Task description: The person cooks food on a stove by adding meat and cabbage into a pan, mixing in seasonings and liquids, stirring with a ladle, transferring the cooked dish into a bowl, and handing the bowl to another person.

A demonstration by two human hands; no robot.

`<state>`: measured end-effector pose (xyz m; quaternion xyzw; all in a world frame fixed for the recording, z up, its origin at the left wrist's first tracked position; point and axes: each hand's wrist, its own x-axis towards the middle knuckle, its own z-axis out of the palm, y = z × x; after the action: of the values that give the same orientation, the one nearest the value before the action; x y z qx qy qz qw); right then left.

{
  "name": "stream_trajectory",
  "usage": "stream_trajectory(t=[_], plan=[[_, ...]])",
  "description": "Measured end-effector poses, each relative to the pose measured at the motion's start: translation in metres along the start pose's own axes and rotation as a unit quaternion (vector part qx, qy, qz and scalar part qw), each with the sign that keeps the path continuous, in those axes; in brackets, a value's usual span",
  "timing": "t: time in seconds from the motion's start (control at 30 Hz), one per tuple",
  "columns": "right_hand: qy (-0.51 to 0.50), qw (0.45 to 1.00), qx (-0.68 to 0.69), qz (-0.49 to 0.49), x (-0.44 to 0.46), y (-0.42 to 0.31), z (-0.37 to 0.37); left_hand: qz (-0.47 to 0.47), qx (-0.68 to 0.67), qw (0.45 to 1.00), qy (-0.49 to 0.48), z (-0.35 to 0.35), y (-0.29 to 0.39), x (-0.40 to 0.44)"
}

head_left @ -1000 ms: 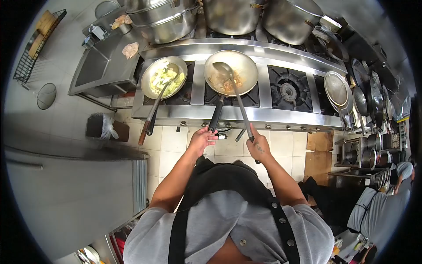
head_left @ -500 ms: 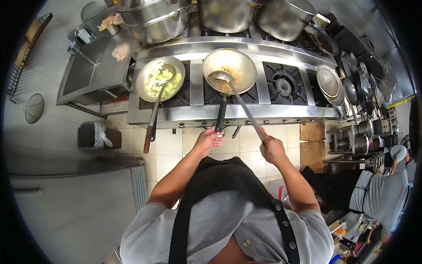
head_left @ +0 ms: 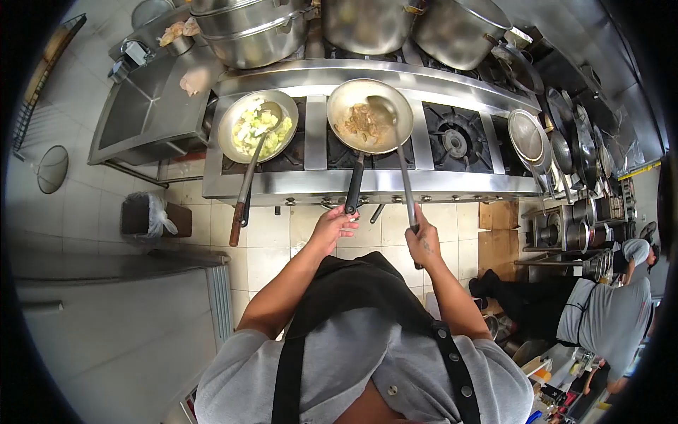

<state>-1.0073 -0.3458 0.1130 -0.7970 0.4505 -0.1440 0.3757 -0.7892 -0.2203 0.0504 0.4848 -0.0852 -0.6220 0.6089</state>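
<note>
My left hand point(head_left: 335, 230) is at the end of the black handle of the middle pan point(head_left: 404, 95), palm up, its fingers loosely apart below the handle. Browned food point(head_left: 361, 124) lies in that pan. Held in my right hand point(head_left: 425, 242) is a long metal ladle point(head_left: 405, 180), whose blurred bowl is at the right part of the pan, beside the food. On the left burner sits another pan point(head_left: 226, 145) with chopped pale green vegetables point(head_left: 247, 131) and a second ladle point(head_left: 247, 187) resting in it, its wooden handle hanging over the stove's front edge.
Large metal pots point(head_left: 367, 28) stand along the back. A bare burner point(head_left: 453, 141) is right of the middle pan, with strainers point(head_left: 526, 138) farther right. A sink point(head_left: 134, 106) and lined bin point(head_left: 173, 219) are at left. Co-workers point(head_left: 604, 318) are at lower right.
The ladle in my right hand has swept through the middle pan and now lies toward its right side. The food is gathered left of it. My left hand stays near the handle.
</note>
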Motion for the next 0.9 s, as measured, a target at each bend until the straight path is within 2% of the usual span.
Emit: stream_trajectory(t=[0.1,0.2,0.3,0.33,0.43,0.53,0.57,0.63,0.67,0.77,0.8,0.9], plan=[[0.049,0.998,0.019,-0.016,0.034,0.007,0.019,0.007,-0.007,1.000,-0.002,-0.002,-0.005,0.002],[0.016,0.993,0.113,0.017,0.063,0.014,0.044,-0.001,0.002,1.000,-0.003,-0.003,-0.005,0.003],[-0.024,0.993,0.085,-0.080,0.056,0.024,0.035,-0.003,0.012,1.000,-0.006,-0.004,-0.002,0.001],[-0.035,0.992,0.036,-0.118,0.050,0.030,0.023,-0.003,0.012,1.000,-0.007,-0.004,-0.001,0.000],[-0.108,0.986,-0.114,-0.064,0.015,-0.006,-0.022,-0.005,0.006,1.000,-0.005,-0.005,-0.003,-0.001],[-0.116,0.993,-0.018,-0.009,-0.015,-0.033,-0.026,-0.007,0.004,1.000,-0.003,-0.008,-0.005,0.004],[-0.122,0.989,0.086,-0.012,-0.019,-0.034,-0.017,-0.009,0.003,1.000,-0.001,-0.007,-0.006,0.004],[-0.172,0.955,0.226,0.088,-0.025,-0.051,-0.007,-0.009,0.001,1.000,-0.001,-0.005,-0.006,0.005],[-0.162,0.959,0.215,0.087,-0.022,-0.046,0.004,-0.009,0.000,1.000,-0.001,-0.003,-0.006,0.003],[-0.067,0.996,0.054,-0.020,0.000,-0.024,0.031,-0.010,0.006,1.000,-0.013,-0.003,-0.008,0.003],[-0.041,0.997,0.049,-0.042,0.001,-0.022,0.032,-0.007,0.009,1.000,-0.017,-0.004,-0.007,0.005],[-0.052,0.998,-0.020,0.026,-0.004,-0.031,0.007,-0.016,-0.003,1.000,-0.022,-0.008,-0.005,0.006]])
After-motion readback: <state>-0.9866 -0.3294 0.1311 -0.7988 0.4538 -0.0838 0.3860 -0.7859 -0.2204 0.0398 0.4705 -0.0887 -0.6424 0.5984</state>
